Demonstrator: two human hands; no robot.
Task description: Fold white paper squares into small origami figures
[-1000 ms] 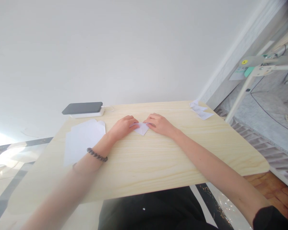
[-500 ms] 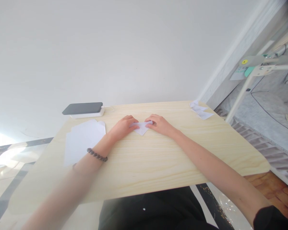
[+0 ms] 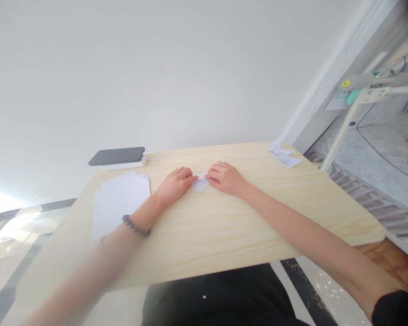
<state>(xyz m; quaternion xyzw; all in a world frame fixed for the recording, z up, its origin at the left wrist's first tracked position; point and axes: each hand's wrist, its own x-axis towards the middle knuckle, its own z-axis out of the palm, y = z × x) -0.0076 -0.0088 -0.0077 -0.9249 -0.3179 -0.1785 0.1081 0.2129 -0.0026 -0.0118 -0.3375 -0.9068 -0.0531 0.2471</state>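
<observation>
A small folded piece of white paper [image 3: 200,184] lies near the middle of the table, its lower point toward me. My left hand [image 3: 175,185] pinches its left end between thumb and fingers. At the right end, my right hand [image 3: 226,178] grips the paper with curled fingers. Both outer ends of the paper are hidden under my fingers. A dark beaded bracelet [image 3: 136,226] sits on my left wrist.
Loose white sheets [image 3: 120,201] lie on the table [image 3: 211,240] by my left forearm. Behind them a dark phone [image 3: 118,156] rests on a white block [image 3: 124,166] with a cable. Several folded papers [image 3: 284,155] sit at the far right corner, before the wall [image 3: 177,72].
My fingers have shifted inward on the folded paper, covering more of its ends. The right fingers are more curled. The other things on the table have stayed in place.
</observation>
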